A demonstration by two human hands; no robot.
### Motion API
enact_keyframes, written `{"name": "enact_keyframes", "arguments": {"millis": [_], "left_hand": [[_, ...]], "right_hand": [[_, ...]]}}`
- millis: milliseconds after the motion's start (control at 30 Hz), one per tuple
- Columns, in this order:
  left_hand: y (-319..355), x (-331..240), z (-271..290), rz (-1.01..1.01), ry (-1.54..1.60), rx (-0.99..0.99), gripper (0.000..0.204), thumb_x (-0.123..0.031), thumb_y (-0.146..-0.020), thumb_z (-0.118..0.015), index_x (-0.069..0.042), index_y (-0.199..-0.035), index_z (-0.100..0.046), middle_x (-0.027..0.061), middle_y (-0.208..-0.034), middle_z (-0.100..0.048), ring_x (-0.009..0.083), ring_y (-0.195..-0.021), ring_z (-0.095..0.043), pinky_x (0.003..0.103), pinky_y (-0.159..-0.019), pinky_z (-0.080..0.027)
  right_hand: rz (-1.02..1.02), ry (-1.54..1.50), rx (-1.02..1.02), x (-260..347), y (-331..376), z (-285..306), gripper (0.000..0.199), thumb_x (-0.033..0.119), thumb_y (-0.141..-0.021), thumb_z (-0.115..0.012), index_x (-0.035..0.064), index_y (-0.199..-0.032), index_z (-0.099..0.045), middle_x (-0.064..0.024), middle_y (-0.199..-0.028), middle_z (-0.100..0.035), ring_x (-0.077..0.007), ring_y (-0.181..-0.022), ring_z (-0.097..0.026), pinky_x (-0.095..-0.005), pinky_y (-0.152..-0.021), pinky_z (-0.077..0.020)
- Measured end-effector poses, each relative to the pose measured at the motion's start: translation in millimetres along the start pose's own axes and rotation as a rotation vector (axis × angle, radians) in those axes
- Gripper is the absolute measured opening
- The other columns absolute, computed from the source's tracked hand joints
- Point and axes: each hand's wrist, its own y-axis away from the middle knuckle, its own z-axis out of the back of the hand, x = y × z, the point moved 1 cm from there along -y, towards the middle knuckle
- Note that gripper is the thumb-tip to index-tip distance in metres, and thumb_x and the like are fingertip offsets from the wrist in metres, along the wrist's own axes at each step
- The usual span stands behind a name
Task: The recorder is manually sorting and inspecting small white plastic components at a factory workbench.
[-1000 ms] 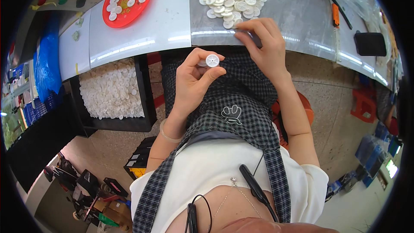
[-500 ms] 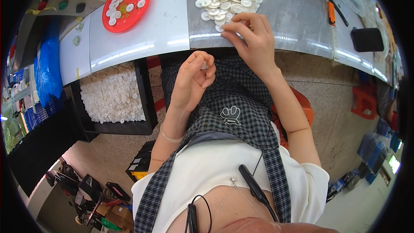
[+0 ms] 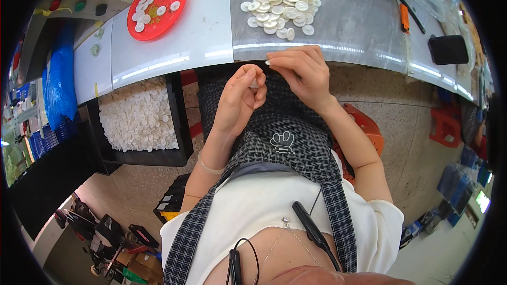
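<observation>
In the middle of the frame, the left hand [image 3: 240, 96] has its fingers curled around a white piece [image 3: 254, 83], mostly hidden, so I cannot tell its exact kind. Just right of it, the right hand [image 3: 306, 76] pinches one small white gear wheel [image 3: 268, 63] narrowly at the fingertips. The step seems to be passing this wheel across; the next move would call for the left hand to loosen slightly. Farther, at the upper middle, similar wheels lie in a loose pile [image 3: 282, 8] on the grey worktop [image 3: 364, 18].
</observation>
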Motion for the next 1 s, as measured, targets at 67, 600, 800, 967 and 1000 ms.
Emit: {"name": "enact_keyframes", "arguments": {"millis": [67,600,800,967,1000], "left_hand": [[0,3,-1,0.001,-0.095,-0.008,0.032,-0.033,-0.103,-0.047,-0.003,-0.113,-0.056,0.0008,-0.087,-0.054,0.0084,-0.069,-0.049,0.021,-0.056,-0.037],[-1,5,-5,0.061,0.232,0.148,0.042,-0.04,-0.108,-0.029,-0.006,-0.116,-0.053,0.005,-0.09,-0.055,0.0114,-0.069,-0.048,0.023,-0.055,-0.04],[0,4,-3,0.041,0.198,0.159,0.039,-0.039,-0.107,-0.032,-0.007,-0.114,-0.052,0.0053,-0.093,-0.056,0.0118,-0.071,-0.05,0.023,-0.056,-0.04],[2,3,-14,-0.04,-0.032,0.007,0.037,-0.038,-0.105,-0.038,-0.005,-0.116,-0.051,0.0045,-0.098,-0.057,0.0109,-0.076,-0.053,0.022,-0.057,-0.041],[1,2,-15,-0.062,-0.089,0.038,0.038,-0.037,-0.104,-0.041,-0.003,-0.118,-0.052,0.004,-0.099,-0.057,0.0103,-0.077,-0.053,0.022,-0.058,-0.041]], "right_hand": [[-0.142,-0.121,0.018,9,-4,7,0.024,0.003,-0.075,-0.076,0.0093,-0.098,-0.07,-0.0016,-0.103,-0.072,-0.0183,-0.094,-0.064,-0.0301,-0.085,-0.0461],[-0.107,0.25,-0.036,-25,-22,15,0.02,0.01,-0.076,-0.078,0.0112,-0.095,-0.071,0.0022,-0.102,-0.071,-0.0193,-0.093,-0.06,-0.0317,-0.081,-0.0453],[-0.088,0.213,-0.02,-22,-27,23,0.021,0.011,-0.074,-0.08,0.012,-0.093,-0.07,0.0029,-0.1,-0.071,-0.0184,-0.091,-0.061,-0.0312,-0.084,-0.0407],[-0.327,-0.303,0.108,10,-29,32,0.051,0.012,-0.07,-0.083,0.0112,-0.116,-0.062,0.0,-0.097,-0.071,-0.0152,-0.097,-0.063,-0.0352,-0.105,-0.0347],[-0.223,-0.29,0.174,12,-28,32,0.061,0.013,-0.071,-0.083,0.0119,-0.125,-0.056,-0.0001,-0.096,-0.071,-0.0136,-0.1,-0.065,-0.0404,-0.113,-0.0264]]}}
